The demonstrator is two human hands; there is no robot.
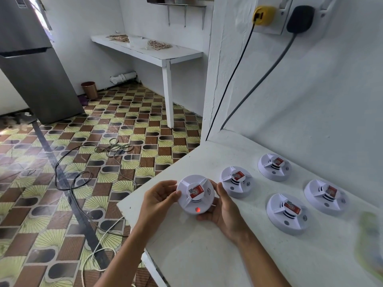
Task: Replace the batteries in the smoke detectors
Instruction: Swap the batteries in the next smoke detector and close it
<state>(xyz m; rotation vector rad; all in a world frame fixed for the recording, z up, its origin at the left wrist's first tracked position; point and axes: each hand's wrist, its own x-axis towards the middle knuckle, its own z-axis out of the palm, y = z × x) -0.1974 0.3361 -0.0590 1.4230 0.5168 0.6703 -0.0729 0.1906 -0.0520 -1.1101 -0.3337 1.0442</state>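
Note:
A round white smoke detector [194, 194] with a red label on top and a lit red lamp near its front edge is held just above the white table [207, 255]. My left hand [158, 198] grips its left rim with curled fingers. My right hand [223, 208] cups its right side and underside. Several more white smoke detectors lie face up on the table to the right: one close by [236, 184], one farther back [274, 166], one at the front [287, 213] and one at the right [324, 196].
Two cables hang from wall sockets [267, 19] down the white wall behind the table. A blurred green object [371, 241] sits at the table's right edge. Left of the table are a patterned tile floor with loose cables [83, 175], a fridge [35, 65] and a white bench [149, 50].

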